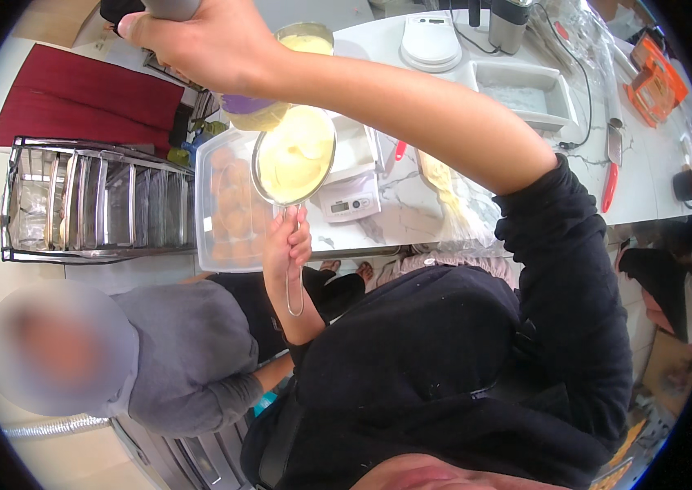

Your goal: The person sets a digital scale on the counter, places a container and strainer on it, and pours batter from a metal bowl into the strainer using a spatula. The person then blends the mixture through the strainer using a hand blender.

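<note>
My left hand (287,237) is closed around the wire handle of a round strainer (290,201). Thick, pale yellow batter (297,155) fills the strainer. My right arm crosses over the table, and my right hand (199,45) is raised at the upper left. Its fingers curl at a smooth grey object (170,6), cut off by the picture's edge, whose kind I cannot make out. Below that hand is a purple-banded container (252,110) with yellow on it, close to the strainer's far rim. Behind my forearm stands a bowl (307,37) of yellow mixture.
A white digital scale (350,200) and a clear bin (235,260) of round brownish things flank the strainer. Farther right are a second scale (430,41), a white tray (562,110) and a red-handled spatula (611,175). A tray rack (101,204) and a person in grey (191,343) are left.
</note>
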A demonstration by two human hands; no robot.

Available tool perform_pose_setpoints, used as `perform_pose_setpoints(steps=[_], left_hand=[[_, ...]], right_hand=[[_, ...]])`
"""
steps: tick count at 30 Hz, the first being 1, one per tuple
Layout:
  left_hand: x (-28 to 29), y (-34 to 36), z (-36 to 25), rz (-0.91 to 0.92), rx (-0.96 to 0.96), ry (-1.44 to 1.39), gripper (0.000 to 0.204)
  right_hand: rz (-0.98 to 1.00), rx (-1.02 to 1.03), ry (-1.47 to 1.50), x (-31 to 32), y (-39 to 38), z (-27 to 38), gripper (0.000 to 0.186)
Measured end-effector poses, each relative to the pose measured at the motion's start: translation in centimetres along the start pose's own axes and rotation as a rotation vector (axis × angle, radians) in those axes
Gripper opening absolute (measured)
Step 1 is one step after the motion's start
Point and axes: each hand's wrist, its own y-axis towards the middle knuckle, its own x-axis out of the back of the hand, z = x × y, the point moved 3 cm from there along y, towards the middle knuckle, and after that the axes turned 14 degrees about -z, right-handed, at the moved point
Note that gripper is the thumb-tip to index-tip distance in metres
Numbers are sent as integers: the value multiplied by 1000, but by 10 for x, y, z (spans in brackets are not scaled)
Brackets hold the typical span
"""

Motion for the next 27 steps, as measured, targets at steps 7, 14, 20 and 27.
perform_pose_setpoints(steps=[7, 14, 20, 27], left_hand=[[-3, -5, -5, -17, -6, -8, 20], [-2, 0, -11, -5, -11, 22, 21], [-9, 1, -17, 10, -18, 46, 21], [1, 3, -17, -55, -44, 33, 20]], right_hand=[[-78, -38, -172, 22, -20, -33, 26], [74, -140, -118, 19, -39, -34, 34], [420, 46, -99, 7, -63, -34, 22], [228, -85, -71, 6, -46, -23, 31]])
